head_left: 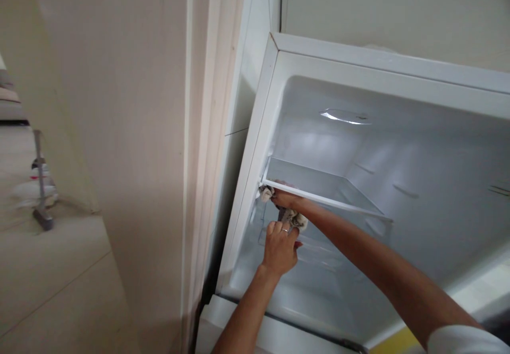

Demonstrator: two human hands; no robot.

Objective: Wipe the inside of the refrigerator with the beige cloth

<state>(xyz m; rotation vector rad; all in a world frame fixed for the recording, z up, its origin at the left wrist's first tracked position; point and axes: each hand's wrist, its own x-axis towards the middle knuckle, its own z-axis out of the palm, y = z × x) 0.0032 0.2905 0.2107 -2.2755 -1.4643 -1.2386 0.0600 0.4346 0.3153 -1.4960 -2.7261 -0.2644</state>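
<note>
Inside an opened white fridge [274, 72], both of my hands are at a crumpled, patterned cloth [295, 219]. My right hand [283, 197] reaches in from the right, just beneath the front edge of the glass shelf [314, 178]. It grips the cloth, and a bunched bit sticks out by the shelf's left corner. Lower down, my left hand [280, 249], with a ring on one finger, pinches the hanging part of the cloth. The right fingers are partly hidden by the shelf edge and the cloth.
A pale door frame [213, 104] stands close to the fridge's left side. A clear lamp cover [346, 116] is set in the fridge ceiling. On the tiled floor at far left, a broom [42, 210] leans near a wall. A lower white door edge [223, 317] juts out below.
</note>
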